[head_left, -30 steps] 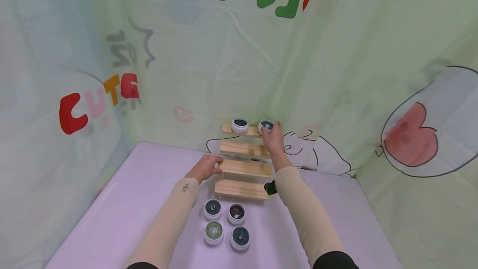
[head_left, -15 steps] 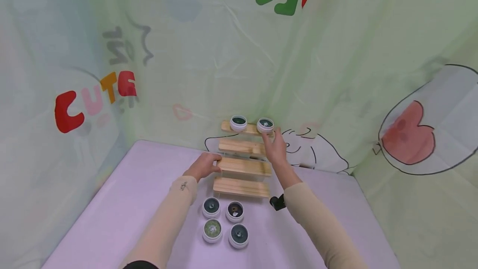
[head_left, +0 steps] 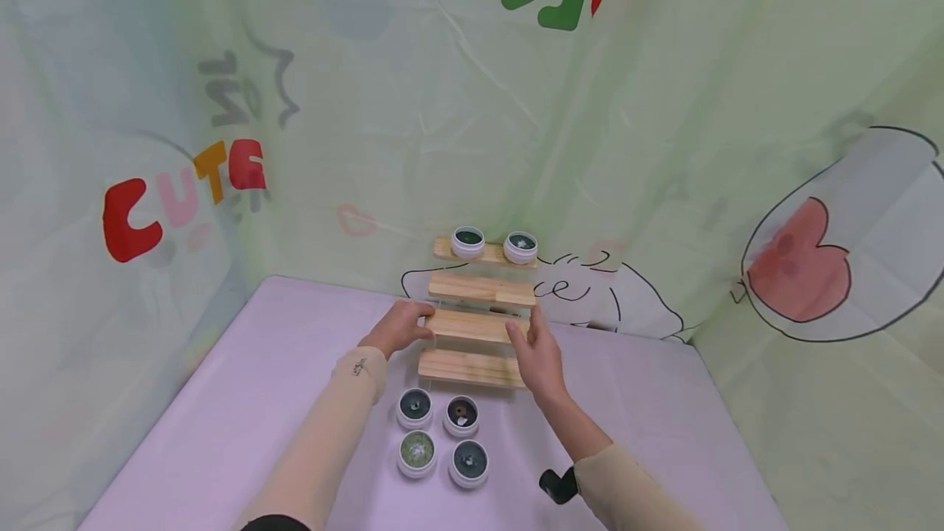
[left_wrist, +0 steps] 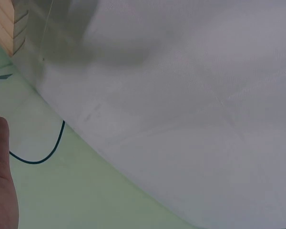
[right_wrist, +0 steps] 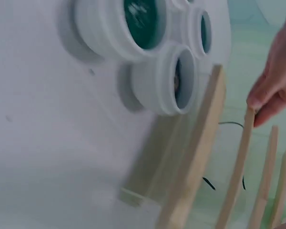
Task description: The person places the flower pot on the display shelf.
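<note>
My left hand (head_left: 401, 328) pinches the left end of the second tier up of a stepped wooden stand (head_left: 472, 290); the right wrist view shows its thumb and fingers on that wooden slat (right_wrist: 238, 167). In the left wrist view only the edge of a hand (left_wrist: 1, 176) shows. Fingers spread and holding nothing, my right hand (head_left: 540, 359) is by the stand's right side, in front of the lower tiers. Two white round jars with dark contents stand on the top tier, a left jar (head_left: 468, 243) and a right jar (head_left: 520, 247).
Several white jars stand on the lilac tabletop before the stand, including one with green contents (head_left: 417, 451) and one with brown and white bits (head_left: 461, 415). A printed curtain (head_left: 354, 129) hangs close behind the stand. A black object (head_left: 558, 486) is at my right sleeve.
My right hand has let go of the right jar on the top tier and drawn back down toward me. The left hand keeps its grip on the stand.
</note>
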Demonstrator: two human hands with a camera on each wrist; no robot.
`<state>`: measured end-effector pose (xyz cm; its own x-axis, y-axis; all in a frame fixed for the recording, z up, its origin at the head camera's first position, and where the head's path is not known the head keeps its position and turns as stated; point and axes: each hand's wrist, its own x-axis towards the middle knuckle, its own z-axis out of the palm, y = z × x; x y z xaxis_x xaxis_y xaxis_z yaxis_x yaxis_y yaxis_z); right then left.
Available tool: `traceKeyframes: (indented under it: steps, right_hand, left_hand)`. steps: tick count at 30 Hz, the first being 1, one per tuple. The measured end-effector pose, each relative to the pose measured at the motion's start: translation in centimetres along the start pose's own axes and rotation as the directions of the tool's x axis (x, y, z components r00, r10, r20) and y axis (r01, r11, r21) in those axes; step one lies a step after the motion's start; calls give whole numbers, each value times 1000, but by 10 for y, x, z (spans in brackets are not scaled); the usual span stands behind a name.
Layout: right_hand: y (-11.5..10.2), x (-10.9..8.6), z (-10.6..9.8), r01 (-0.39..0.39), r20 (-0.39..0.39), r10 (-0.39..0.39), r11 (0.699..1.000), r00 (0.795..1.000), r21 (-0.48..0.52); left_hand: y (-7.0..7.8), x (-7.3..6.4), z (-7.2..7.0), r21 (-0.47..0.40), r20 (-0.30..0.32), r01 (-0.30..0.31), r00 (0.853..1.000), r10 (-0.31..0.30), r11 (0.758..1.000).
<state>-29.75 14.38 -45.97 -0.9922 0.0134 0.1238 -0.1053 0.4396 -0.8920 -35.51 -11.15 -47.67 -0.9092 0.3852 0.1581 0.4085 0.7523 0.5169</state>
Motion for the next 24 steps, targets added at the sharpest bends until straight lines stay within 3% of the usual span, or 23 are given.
traceKeyframes:
  steps: [6,12,20,24]
  right_hand:
    - [21,-38,16,-17,16,17,1000,1000,-8]
    - [35,-69,30,-9,68,11,999,998,-34]
    - [51,-100,47,-81,121,87,995,989,-61]
    - [63,-117,52,-38,152,55,993,987,-112]
  left_hand:
    - [-5,2,3,-23,11,24,1000,-24,999]
    - [-11,4,9,-3,-28,3,1000,-3,1000]
    - [-1,0,4,-11,-26,10,1000,-10,1000]
    - [2,-3,2,-22,-26,20,999,-21,1000]
